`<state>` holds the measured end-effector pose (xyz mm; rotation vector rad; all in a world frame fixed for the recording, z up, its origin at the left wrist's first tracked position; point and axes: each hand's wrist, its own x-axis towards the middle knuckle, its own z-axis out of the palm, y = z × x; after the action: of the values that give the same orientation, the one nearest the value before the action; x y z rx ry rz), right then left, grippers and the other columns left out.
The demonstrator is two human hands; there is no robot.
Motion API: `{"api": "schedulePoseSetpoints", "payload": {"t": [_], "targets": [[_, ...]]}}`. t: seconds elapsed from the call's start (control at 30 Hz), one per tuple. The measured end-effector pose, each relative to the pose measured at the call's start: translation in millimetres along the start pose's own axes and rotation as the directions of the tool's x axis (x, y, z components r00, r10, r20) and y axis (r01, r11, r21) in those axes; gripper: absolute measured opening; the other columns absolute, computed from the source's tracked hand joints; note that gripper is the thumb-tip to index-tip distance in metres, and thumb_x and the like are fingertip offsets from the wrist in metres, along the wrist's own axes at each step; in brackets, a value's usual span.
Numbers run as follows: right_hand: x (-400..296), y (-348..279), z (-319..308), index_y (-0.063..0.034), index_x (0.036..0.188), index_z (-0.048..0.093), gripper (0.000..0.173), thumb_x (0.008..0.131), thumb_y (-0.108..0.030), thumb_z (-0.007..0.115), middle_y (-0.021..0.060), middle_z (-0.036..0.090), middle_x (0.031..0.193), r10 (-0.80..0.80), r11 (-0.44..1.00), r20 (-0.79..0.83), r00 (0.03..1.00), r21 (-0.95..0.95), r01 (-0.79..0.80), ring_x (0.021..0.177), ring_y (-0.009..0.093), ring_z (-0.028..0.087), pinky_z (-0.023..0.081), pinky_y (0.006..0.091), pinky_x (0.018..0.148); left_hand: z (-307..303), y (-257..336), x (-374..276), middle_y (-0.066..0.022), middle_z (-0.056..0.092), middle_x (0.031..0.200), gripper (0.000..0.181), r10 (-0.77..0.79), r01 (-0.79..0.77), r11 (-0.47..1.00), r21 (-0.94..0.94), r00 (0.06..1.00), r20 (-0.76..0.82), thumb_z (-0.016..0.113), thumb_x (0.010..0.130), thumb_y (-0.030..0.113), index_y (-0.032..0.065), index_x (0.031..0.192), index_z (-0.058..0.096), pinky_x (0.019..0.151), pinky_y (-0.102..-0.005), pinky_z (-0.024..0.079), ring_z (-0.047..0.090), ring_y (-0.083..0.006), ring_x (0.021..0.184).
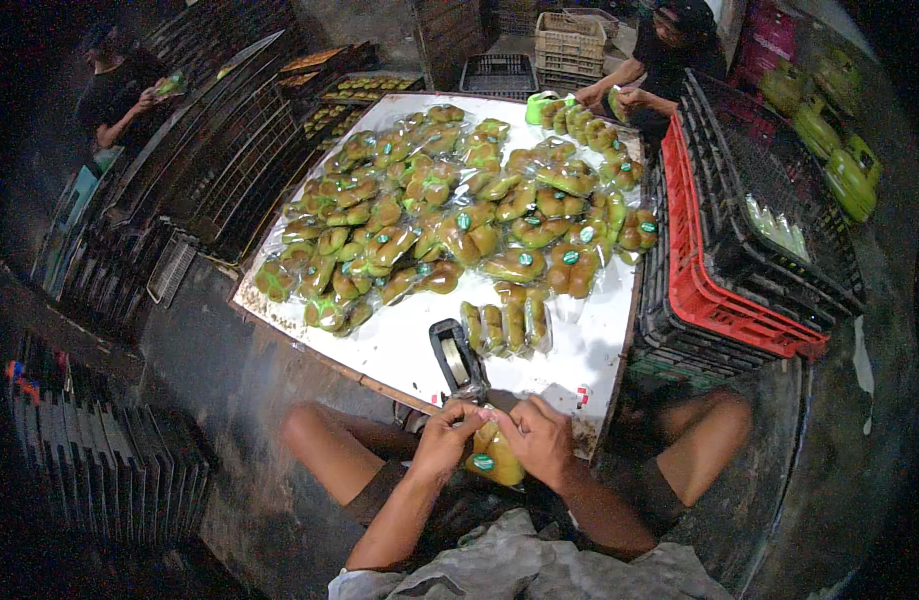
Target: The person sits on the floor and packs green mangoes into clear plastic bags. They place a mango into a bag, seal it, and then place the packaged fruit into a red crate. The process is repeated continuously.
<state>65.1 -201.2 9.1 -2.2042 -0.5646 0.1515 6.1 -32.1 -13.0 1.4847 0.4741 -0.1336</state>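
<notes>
Both my hands pinch the gathered top of a clear plastic bag of bread (498, 454), which hangs over my lap near the table's front edge. My left hand (450, 435) grips it from the left, and my right hand (540, 436) from the right. A round green sticker is on the bag's front. Just beyond my hands stands a black tape dispenser (452, 360) with a roll of pale tape. To its right several slim bagged breads (504, 328) lie side by side. A large heap of bagged green-brown breads (429, 217) spreads across the white table (369, 356).
Black and red plastic crates (729, 300) are stacked against the table's right side. Racks and trays (227, 157) stand on the left, with dark trays (114, 465) upright on the floor. One person (669, 52) handles bread at the far right; another person (118, 90) stands at left.
</notes>
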Motion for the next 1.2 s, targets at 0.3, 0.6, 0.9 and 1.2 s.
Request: {"api": "schedulePoseSetpoints", "payload": {"t": [0.3, 0.6, 0.9, 1.2], "targets": [[-34, 9, 63, -0.0037, 0.134, 0.042, 0.053, 0.092, -0.018, 0.071, 0.0067, 0.051, 0.126, 0.121, 0.107, 0.496, 0.860, 0.855, -0.508, 0.118, 0.015, 0.050, 0.042, 0.0310, 0.100, 24, -20, -21, -0.0138, 0.049, 0.123, 0.028, 0.472, -0.484, 0.867, 0.120, 0.721, -0.507, 0.059, 0.085, 0.006, 0.0044, 0.112, 0.051, 0.099, -0.0378, 0.041, 0.048, -0.0268, 0.118], [60, 68, 136, -0.0044, 0.094, 0.066, 0.044, 0.082, -0.045, 0.078, 0.0015, 0.065, 0.086, 0.467, 0.708, 0.183, 0.865, 0.510, -0.489, 0.079, 0.010, 0.057, 0.046, 0.0281, 0.072, -24, -32, -21, -0.0066, 0.063, 0.120, 0.042, -0.177, -0.052, 0.601, -0.798, 0.964, -0.196, 0.057, 0.092, 0.026, 0.0102, 0.131, 0.052, 0.095, -0.0403, 0.050, 0.062, -0.0231, 0.110], [42, 78, 114, -0.0005, 0.079, 0.069, 0.024, 0.086, -0.024, 0.071, 0.0098, 0.061, 0.065, -0.115, 0.900, 0.190, 0.975, 0.436, 0.021, 0.060, 0.014, 0.056, 0.045, 0.0347, 0.058, -52, 7, -27, -0.0092, 0.063, 0.121, 0.039, -0.035, -0.106, 0.467, -0.878, 0.990, -0.138, 0.056, 0.094, 0.027, 0.0046, 0.127, 0.055, 0.098, -0.0386, 0.048, 0.062, -0.0243, 0.110], [52, 2, 0, -0.0007, 0.077, 0.069, 0.032, 0.089, -0.030, 0.071, 0.0086, 0.059, 0.062, -0.282, 0.822, 0.363, 0.888, 0.569, 0.028, 0.058, 0.017, 0.055, 0.046, 0.0335, 0.059, -22, 18, -10, -0.0092, 0.060, 0.121, 0.068, 0.095, -0.103, 0.989, -0.110, 0.993, -0.074, 0.071, 0.078, 0.004, -0.0011, 0.140, 0.042, 0.095, -0.0332, 0.046, 0.058, -0.0182, 0.109]]}}
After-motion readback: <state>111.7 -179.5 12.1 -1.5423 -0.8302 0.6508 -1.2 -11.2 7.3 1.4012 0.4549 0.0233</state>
